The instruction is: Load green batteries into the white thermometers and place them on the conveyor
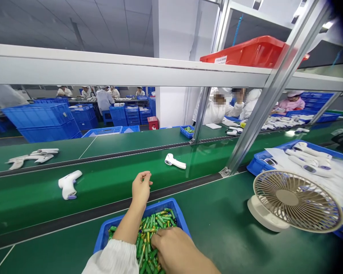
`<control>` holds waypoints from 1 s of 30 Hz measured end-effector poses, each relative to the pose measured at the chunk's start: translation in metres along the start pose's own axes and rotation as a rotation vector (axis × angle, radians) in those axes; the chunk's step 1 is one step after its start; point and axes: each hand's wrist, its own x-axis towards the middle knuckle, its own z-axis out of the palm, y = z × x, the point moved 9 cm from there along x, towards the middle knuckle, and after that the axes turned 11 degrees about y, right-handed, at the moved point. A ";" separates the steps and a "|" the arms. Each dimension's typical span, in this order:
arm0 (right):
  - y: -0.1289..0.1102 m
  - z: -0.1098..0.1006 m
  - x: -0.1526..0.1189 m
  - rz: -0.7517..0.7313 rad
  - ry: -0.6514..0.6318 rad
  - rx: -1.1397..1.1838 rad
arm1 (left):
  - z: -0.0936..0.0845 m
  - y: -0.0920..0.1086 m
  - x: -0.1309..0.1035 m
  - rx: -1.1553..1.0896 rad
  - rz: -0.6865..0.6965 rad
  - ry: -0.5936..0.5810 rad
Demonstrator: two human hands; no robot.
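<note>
A blue bin (177, 213) full of green batteries (156, 222) sits at the near edge of the green table. My right hand (177, 251) lies in the bin, its fingers dug in among the batteries and curled on some. My left hand (141, 188) reaches past the bin's far rim to the edge of the conveyor belt (108, 182), with the fingertips pinched together. Whether anything sits between them is too small to tell. A white thermometer gun (174, 161) lies on the belt just beyond that hand. Another thermometer gun (68, 184) lies to the left.
A small white desk fan (297, 199) stands at the right, in front of a blue tray (257, 163) of thermometer guns. A slanted metal post (263, 110) rises to a shelf holding a red bin (246, 51). Other people work across the belt, with blue crates (42, 121) behind.
</note>
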 end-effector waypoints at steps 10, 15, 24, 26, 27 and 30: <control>0.010 -0.022 -0.006 0.181 0.211 0.430 | 0.001 0.000 0.000 -0.001 0.031 0.010; 0.049 -0.038 -0.014 0.453 0.507 0.997 | 0.006 0.003 -0.003 0.025 0.088 -0.020; 0.135 -0.036 -0.039 0.648 1.054 1.172 | 0.027 0.042 -0.057 0.462 0.371 -0.362; 0.137 -0.034 -0.039 0.634 1.067 1.146 | 0.035 0.038 -0.088 0.832 0.500 -0.543; 0.136 -0.035 -0.039 0.625 1.073 1.126 | 0.036 0.032 -0.102 0.983 0.535 -0.611; 0.129 -0.041 -0.040 0.593 1.090 1.061 | 0.033 0.014 -0.125 1.153 0.528 -0.666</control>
